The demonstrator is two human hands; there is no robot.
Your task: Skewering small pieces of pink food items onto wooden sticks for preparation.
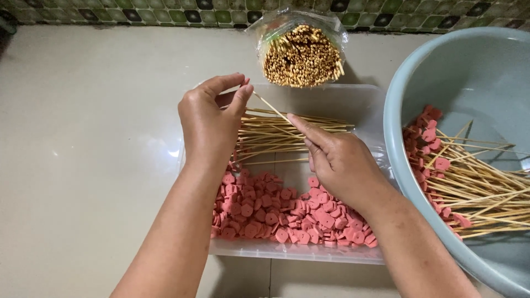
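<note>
We have just one view, from our head, looking down close at our hands over the clear tray (353, 105).

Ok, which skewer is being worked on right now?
Start at the clear plastic tray on the pale floor. Above its loose bamboo skewers, one thin bamboo stick slants between the left hand and right hand, the only one lifted.

Thin bamboo skewer (274, 112), slanted up-left, pinched between both hands above clear tray; small pink piece (245, 81) at its upper tip.
</note>
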